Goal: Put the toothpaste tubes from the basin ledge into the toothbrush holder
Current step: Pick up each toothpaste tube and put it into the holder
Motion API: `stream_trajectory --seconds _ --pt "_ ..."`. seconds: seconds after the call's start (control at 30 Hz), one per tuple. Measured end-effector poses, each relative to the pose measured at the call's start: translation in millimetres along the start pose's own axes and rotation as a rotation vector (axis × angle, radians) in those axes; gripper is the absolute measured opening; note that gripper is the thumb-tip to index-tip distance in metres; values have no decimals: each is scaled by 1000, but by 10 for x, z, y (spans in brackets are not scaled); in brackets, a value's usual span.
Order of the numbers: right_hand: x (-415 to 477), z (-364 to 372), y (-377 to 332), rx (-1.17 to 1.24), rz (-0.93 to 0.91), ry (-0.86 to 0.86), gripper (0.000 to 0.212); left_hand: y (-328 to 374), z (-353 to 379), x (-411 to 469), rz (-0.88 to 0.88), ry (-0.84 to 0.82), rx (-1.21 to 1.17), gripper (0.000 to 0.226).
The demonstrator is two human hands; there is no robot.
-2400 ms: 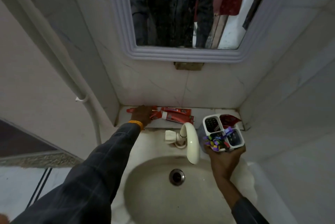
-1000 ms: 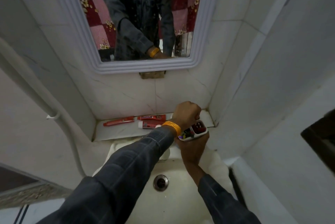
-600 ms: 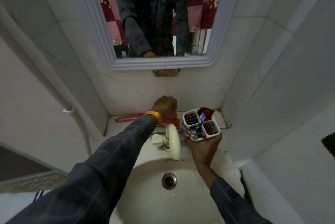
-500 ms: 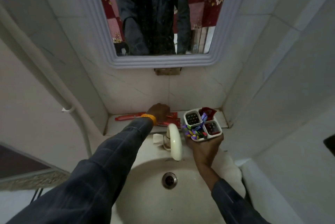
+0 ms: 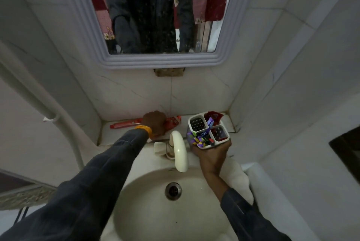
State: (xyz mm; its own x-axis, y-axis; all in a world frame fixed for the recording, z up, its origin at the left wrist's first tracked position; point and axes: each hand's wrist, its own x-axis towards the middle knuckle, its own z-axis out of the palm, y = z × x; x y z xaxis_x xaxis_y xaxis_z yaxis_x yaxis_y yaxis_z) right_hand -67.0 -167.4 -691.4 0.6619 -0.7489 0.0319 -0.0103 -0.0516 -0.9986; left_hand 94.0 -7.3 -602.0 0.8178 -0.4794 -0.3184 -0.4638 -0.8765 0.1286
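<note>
Red toothpaste tubes lie on the white basin ledge (image 5: pixel 109 133) below the mirror. My left hand (image 5: pixel 154 123) rests down on one red tube (image 5: pixel 173 121), its fingers closing over it. A second, longer red tube (image 5: pixel 123 124) lies to the left, untouched. My right hand (image 5: pixel 211 153) holds a white four-compartment toothbrush holder (image 5: pixel 222 140) above the basin's right rim. One compartment has colourful toothbrushes (image 5: pixel 200 139), and a red tube end (image 5: pixel 214 117) sticks out of the far compartment.
A cream tap (image 5: pixel 178 151) stands between my two hands over the basin (image 5: pixel 155 211) with its drain (image 5: pixel 173 191). A framed mirror (image 5: pixel 161 59) hangs above. A white pipe (image 5: pixel 48 116) runs down the left wall. Tiled walls close in on both sides.
My left hand left the holder, crossed back left to the ledge and came down onto a red tube. The tube end now stands in the holder's far compartment. My right hand kept the holder.
</note>
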Motion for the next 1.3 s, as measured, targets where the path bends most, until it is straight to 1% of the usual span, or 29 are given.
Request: stream_trajectory --seconds 0.03,0.13,0.2,0.27,0.3,0.37,0.47,0.53,0.6,0.7,0.77,0.87,0.97,1.1,1.2,1.3 --pt "2 3 -6 0 -2 -4 111 -38 -123 -58 -36 26 -41 25" --pt "12 7 -3 -1 1 -11 116 -143 -566 -217 -102 189 -211 37" --pt "14 4 5 6 4 -15 117 -102 -878 -344 -60 315 -287 32" --pt "19 0 10 14 -1 -12 117 89 -1111 -435 24 397 -400 26" --pt "19 4 4 10 -8 -10 117 230 -1181 -458 86 418 -469 30" --pt "17 13 -6 9 -24 -2 114 542 -1221 -453 180 432 -543 40" --pt "23 20 -6 18 -20 13 108 1036 -1083 -417 233 446 -498 35" --pt "39 11 2 5 -24 30 111 1296 -956 -388 269 456 -496 33" --pt "43 -2 41 -36 -67 32 115 1448 -883 -374 272 459 -538 34" --pt "27 -7 51 -89 -114 25 119 1528 -890 -363 274 453 -543 33" --pt "32 -2 21 -74 -120 2 118 1554 -923 -402 282 473 -504 31" --pt "48 36 -33 -29 -66 -1 116 1564 -954 -441 271 531 -515 26" --pt "27 55 -85 -40 -36 9 114 1638 -972 -488 283 549 -522 23" --pt "34 56 -80 -105 -5 23 117 1735 -894 -454 284 484 -436 17" --pt "33 59 -102 -167 -15 31 113 1712 -753 -370 254 412 -391 12" --pt "20 67 -118 -226 -64 51 115 1618 -619 -283 221 386 -360 19"
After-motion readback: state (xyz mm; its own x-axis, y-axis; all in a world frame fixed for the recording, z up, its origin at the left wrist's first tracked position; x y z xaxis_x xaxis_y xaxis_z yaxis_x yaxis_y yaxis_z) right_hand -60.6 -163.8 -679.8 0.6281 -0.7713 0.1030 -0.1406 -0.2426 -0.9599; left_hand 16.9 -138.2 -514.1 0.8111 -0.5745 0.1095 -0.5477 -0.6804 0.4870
